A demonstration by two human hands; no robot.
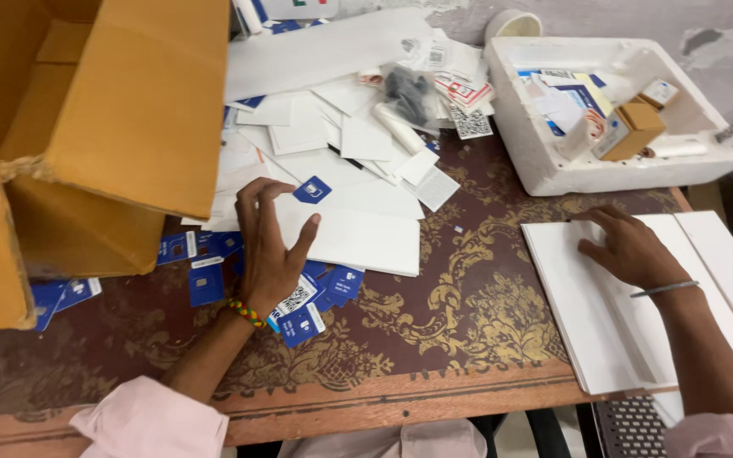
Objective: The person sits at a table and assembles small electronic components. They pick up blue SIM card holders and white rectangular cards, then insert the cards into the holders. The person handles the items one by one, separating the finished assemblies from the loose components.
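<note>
Cardboard fills the nine-to-eleven o'clock part of the view: a big open brown box point(86, 119) lying on its side on the patterned brown table point(468, 297). Below its flap, small blue cards point(205, 284) lie scattered flat, some half under the box.

The left hand point(269, 246) rests palm down at about eight o'clock from the middle, wearing a beaded band at the wrist. Its fingers point(252, 203) are spread and relaxed, not clenched, pressing on a white sheet point(358, 237) at the edge of a loose heap of white cards and papers point(332, 127). One blue card point(312, 190) lies on that sheet at one o'clock from the fingertips, just beside them and apparently not touched. It looks thin, light and fairly stiff, probably slick; judged from that, it would slide rather than lift, so a pinch at its edge or corner seems the best hold.

Toward one o'clock a white foam tray point(545, 161) holds small boxes and packets.

At four o'clock the right hand point(634, 250), with a thin bangle on the wrist, lies flat on a stack of white boards point(587, 322) near its upper edge. Its fingers point(595, 222) are loosely curved and pressing down; they grasp nothing. The boards look rigid and smooth, and the stack seems heavier than the cards.
</note>
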